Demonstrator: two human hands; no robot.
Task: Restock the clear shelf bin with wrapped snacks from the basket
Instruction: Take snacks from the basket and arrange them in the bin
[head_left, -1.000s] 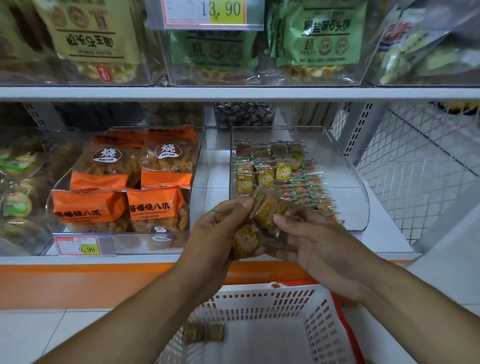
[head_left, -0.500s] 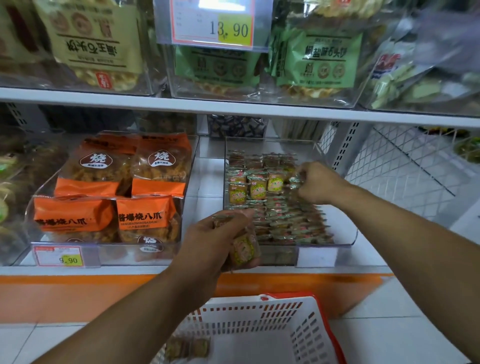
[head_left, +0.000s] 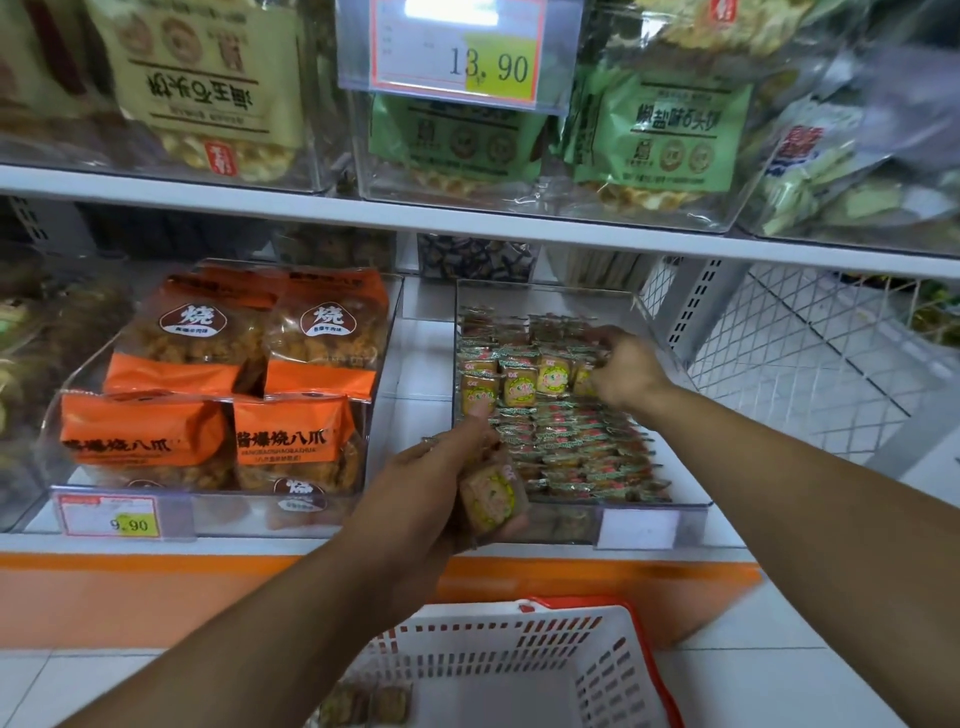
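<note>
The clear shelf bin (head_left: 691, 499) sits on the lower shelf, right of centre, and holds several small wrapped snacks (head_left: 566, 441) in rows. My left hand (head_left: 431, 499) grips a few wrapped snacks (head_left: 488, 499) in front of the bin's near left corner. My right hand (head_left: 623, 369) reaches into the bin's far right part, fingers curled among the upright snacks there; a held snack cannot be made out. Below stands the white basket (head_left: 613, 670) with a red rim, with a couple of wrapped snacks (head_left: 374, 704) on its floor.
A clear bin of orange snack bags (head_left: 218, 395) stands left of the target bin, with a 9.90 price tag (head_left: 111, 515). The upper shelf (head_left: 467, 223) carries bins of green and beige bags. A white wire mesh panel (head_left: 810, 364) closes the right side.
My right hand left the bundle at my left hand and reached into the far right of the bin, staying there. My left hand keeps its snacks near the bin's front.
</note>
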